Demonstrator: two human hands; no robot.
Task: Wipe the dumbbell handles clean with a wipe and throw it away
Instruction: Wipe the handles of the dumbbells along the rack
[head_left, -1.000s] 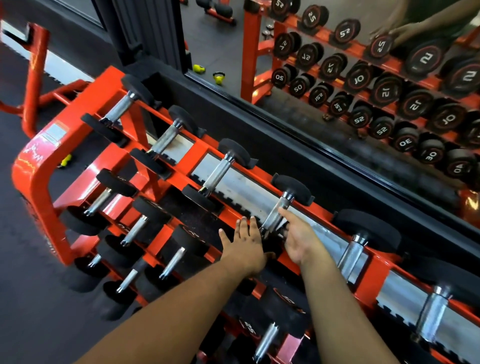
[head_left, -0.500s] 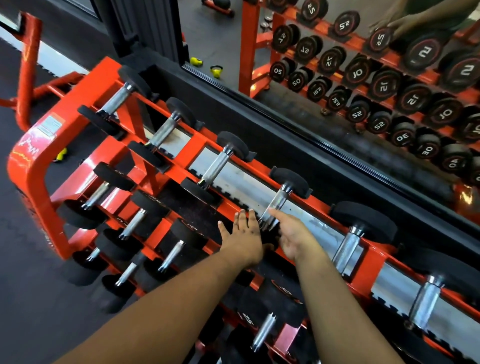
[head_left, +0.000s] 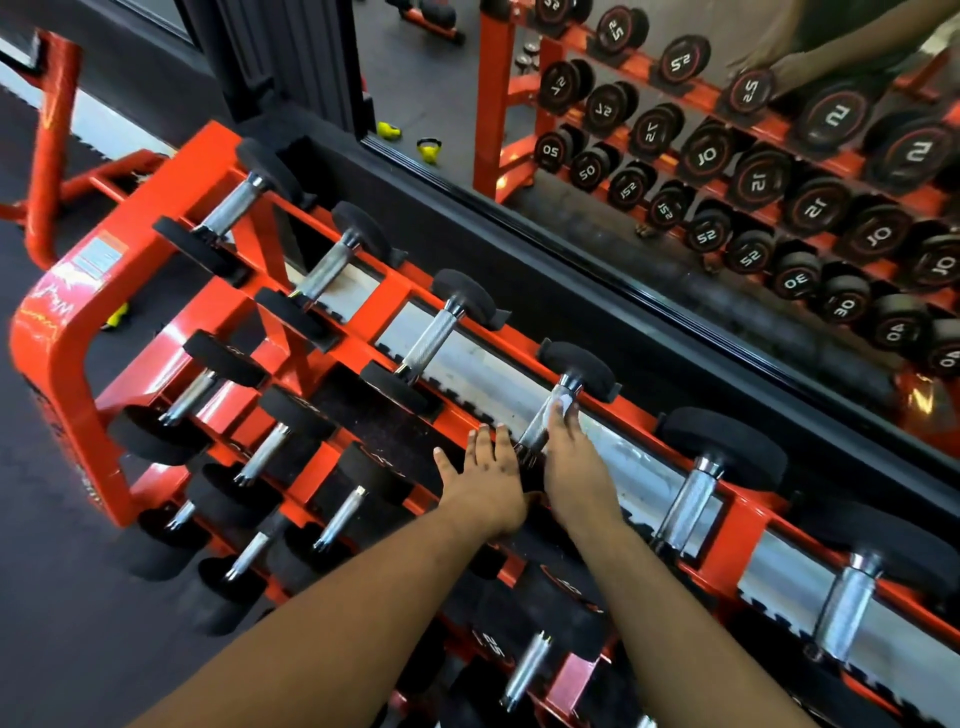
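Observation:
A black dumbbell with a knurled steel handle (head_left: 537, 428) lies across the top tier of the orange rack (head_left: 52, 364). My right hand (head_left: 571, 462) wraps its fingers round that handle and presses a small white wipe (head_left: 557, 402) against it near the far head (head_left: 579, 369). Only a sliver of the wipe shows at my fingertips. My left hand (head_left: 485, 478) rests flat with straight fingers on the dumbbell's near head, which it mostly hides.
More dumbbells fill the top tier to the left (head_left: 434, 343) and right (head_left: 688, 501), and the lower tiers (head_left: 265, 449). A wall mirror (head_left: 727, 156) behind the rack reflects it. Dark rubber floor (head_left: 52, 623) lies to the left.
My right hand has slid up the handle towards the far head, so the white wipe now shows at its fingertips. My left hand stays on the near head.

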